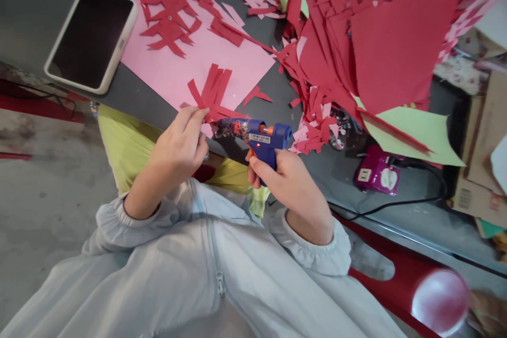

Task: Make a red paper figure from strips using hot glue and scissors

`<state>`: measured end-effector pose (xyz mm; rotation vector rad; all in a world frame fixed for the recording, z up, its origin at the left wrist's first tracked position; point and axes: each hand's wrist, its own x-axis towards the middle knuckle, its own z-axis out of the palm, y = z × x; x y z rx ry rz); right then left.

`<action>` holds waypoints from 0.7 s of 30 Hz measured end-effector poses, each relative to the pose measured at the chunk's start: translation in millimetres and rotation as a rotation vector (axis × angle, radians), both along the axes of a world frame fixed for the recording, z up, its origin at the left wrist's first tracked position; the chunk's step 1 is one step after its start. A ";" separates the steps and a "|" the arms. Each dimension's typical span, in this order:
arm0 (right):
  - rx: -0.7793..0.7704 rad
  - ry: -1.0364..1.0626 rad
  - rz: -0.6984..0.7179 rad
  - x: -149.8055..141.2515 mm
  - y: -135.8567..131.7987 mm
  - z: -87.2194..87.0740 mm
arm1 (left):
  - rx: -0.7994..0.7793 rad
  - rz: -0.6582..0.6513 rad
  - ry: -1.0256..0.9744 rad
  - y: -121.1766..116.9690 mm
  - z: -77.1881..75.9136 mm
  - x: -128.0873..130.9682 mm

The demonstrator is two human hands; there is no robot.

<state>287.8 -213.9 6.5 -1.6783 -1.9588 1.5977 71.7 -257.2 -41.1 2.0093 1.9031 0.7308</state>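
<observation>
My right hand [279,177] is wrapped round the handle of a blue hot glue gun [265,137], whose small red light is lit. Its nozzle end points left, close to the fingers of my left hand [184,140]. Between those fingers I pinch a cut-out of red paper strips [214,92] fanned out over the table edge. A small pink paper piece [207,129] shows by the thumb. Where the nozzle meets the paper is hard to make out. Beyond lies a pink sheet [233,63] bearing several finished-looking red paper figures [170,10].
At the left lies a phone [93,37] in a pale case. Red paper sheets [396,47] and scraps [312,134] pile up at the right, above a light green sheet [420,129]. A purple power socket [378,171] with a black cable [404,200] sits near the front edge.
</observation>
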 end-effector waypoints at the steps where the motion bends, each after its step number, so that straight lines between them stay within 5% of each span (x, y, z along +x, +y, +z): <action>1: 0.004 0.000 0.001 -0.1 0.0 -0.6 | -0.003 0.001 -0.002 0.1 0.2 0.1; 13: 0.048 0.015 0.009 -0.8 1.0 -5.9 | -0.004 -0.003 0.005 1.7 0.2 0.3; 21: 0.052 0.182 -0.232 9.2 2.4 8.4 | 0.026 -0.007 -0.021 -0.7 2.4 1.8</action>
